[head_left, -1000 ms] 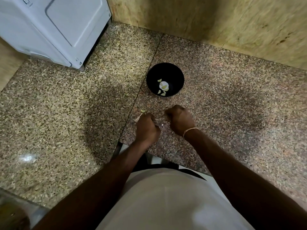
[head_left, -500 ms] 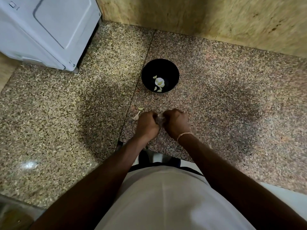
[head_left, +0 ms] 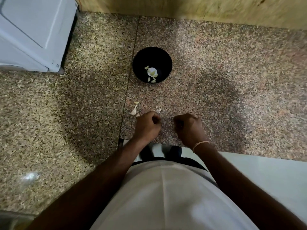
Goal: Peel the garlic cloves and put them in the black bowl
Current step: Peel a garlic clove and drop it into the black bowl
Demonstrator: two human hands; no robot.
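Note:
The black bowl (head_left: 138, 59) stands on the speckled stone counter, ahead of my hands. It holds several pale garlic pieces (head_left: 152, 72). My left hand (head_left: 147, 126) and my right hand (head_left: 189, 128) hover close to the counter's near edge, a short gap between them. The fingers of both are curled inward, knuckles up. Whatever they hold is hidden under the fingers. Loose garlic skins (head_left: 134, 111) lie on the counter just beyond my left hand, with a small scrap (head_left: 159, 109) near it.
A white appliance (head_left: 33, 34) stands at the far left on the counter. A yellowish wall (head_left: 199, 9) closes off the back. The counter's front edge (head_left: 232, 151) runs just below my right wrist. A glass object (head_left: 29, 177) glints at the near left.
Half a second ago my hands were pressed together in front of me; now they have pulled apart sideways. The view has tilted down a little, so the bowl sits higher in the frame.

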